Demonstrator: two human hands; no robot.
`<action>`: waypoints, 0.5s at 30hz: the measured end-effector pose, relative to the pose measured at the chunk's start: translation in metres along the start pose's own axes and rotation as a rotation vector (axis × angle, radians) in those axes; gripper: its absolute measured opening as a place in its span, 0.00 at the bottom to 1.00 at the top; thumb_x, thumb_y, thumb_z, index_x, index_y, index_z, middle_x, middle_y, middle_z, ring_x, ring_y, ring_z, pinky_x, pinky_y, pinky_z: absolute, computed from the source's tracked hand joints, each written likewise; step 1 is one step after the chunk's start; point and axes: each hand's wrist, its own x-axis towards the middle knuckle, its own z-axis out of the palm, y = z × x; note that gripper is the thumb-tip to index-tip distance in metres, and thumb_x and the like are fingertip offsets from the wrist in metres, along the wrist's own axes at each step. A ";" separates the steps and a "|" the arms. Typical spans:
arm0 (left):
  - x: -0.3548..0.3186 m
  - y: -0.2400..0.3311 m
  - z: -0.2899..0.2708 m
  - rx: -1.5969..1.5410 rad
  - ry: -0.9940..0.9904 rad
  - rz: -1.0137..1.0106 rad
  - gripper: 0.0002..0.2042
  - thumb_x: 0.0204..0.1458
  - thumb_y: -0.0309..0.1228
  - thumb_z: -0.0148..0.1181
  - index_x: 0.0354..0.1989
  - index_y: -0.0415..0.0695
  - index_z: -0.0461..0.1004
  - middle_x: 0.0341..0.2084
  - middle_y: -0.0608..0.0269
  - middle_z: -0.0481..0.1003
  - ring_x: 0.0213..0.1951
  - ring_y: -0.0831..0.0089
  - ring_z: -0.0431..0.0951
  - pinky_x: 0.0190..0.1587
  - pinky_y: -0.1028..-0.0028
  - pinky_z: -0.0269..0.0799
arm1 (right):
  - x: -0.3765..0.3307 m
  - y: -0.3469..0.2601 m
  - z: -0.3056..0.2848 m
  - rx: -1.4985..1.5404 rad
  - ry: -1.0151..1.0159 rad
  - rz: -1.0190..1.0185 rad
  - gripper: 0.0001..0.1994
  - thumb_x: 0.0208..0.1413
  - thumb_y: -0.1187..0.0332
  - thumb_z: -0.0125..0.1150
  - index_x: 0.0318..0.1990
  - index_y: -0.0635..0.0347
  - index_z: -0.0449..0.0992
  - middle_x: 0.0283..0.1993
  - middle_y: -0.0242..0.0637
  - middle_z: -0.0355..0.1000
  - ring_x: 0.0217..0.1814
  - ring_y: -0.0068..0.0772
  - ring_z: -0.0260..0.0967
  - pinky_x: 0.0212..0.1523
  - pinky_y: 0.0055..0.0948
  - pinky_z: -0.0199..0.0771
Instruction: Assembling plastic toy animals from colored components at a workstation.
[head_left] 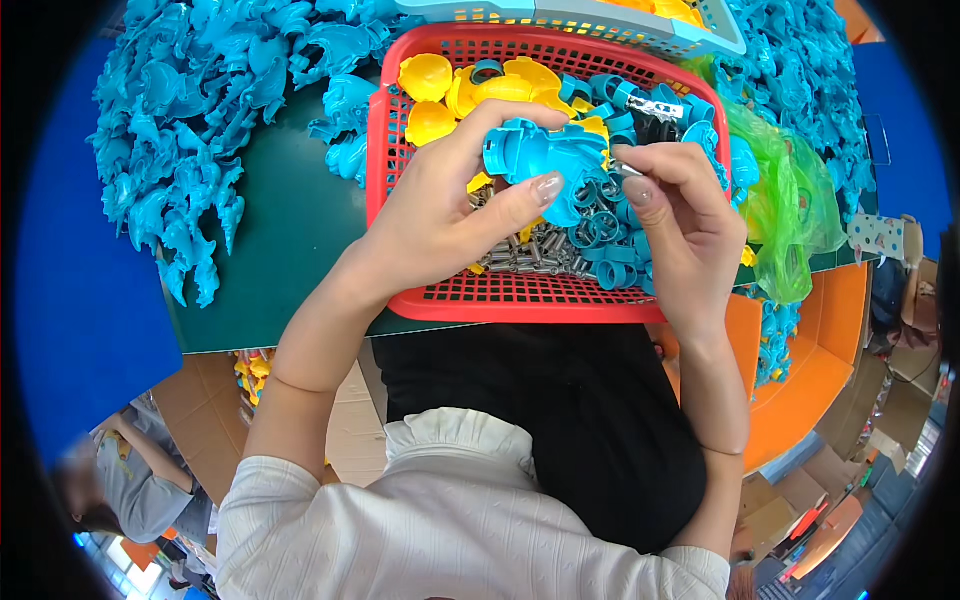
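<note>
My left hand (465, 195) is closed around a blue molded plastic part (545, 160), fingers behind it and thumb across its front. Just to its right, my right hand (685, 215) pinches a small metal pin (626, 169) between thumb and fingertips, close to the blue part's edge. Both hands are above a red plastic basket (530, 312). Inside it lie yellow rounded pieces (427, 77), blue plastic rings (612, 272) and a heap of small metal pieces (550, 252). What lies directly under my hands is partly hidden.
Blue molded parts are piled on the green tabletop (290, 230) at left (190, 120) and right (800, 90). A light blue basket (580, 18) stands behind. A green plastic bag (790, 200) lies right, above an orange bin (815, 390). Another person (150, 480) is at lower left.
</note>
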 end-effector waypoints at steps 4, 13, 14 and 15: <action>0.001 0.001 0.000 0.082 -0.026 0.045 0.18 0.52 0.27 0.55 0.52 0.38 0.64 0.42 0.63 0.70 0.37 0.83 0.71 0.38 0.82 0.69 | -0.003 0.004 0.001 0.049 -0.040 -0.011 0.09 0.53 0.79 0.56 0.43 0.66 0.75 0.40 0.35 0.68 0.40 0.20 0.64 0.40 0.17 0.64; -0.001 -0.002 -0.001 0.094 -0.005 0.021 0.16 0.53 0.29 0.53 0.49 0.40 0.65 0.34 0.59 0.73 0.35 0.74 0.75 0.39 0.75 0.69 | 0.000 -0.011 0.006 -0.153 -0.028 0.077 0.05 0.50 0.75 0.61 0.33 0.68 0.75 0.27 0.33 0.70 0.31 0.20 0.66 0.33 0.18 0.66; 0.000 -0.004 -0.001 0.109 0.018 0.073 0.15 0.53 0.28 0.51 0.49 0.40 0.64 0.33 0.59 0.73 0.34 0.74 0.75 0.37 0.75 0.69 | 0.001 -0.014 0.009 -0.153 -0.028 0.076 0.05 0.50 0.75 0.61 0.33 0.68 0.75 0.27 0.33 0.70 0.31 0.20 0.66 0.33 0.18 0.66; 0.000 -0.005 -0.002 0.124 0.041 0.124 0.14 0.53 0.28 0.50 0.49 0.41 0.64 0.33 0.59 0.73 0.32 0.74 0.74 0.35 0.75 0.69 | 0.002 -0.016 0.011 -0.167 -0.031 0.080 0.05 0.50 0.76 0.61 0.33 0.68 0.75 0.27 0.33 0.70 0.30 0.20 0.67 0.33 0.18 0.66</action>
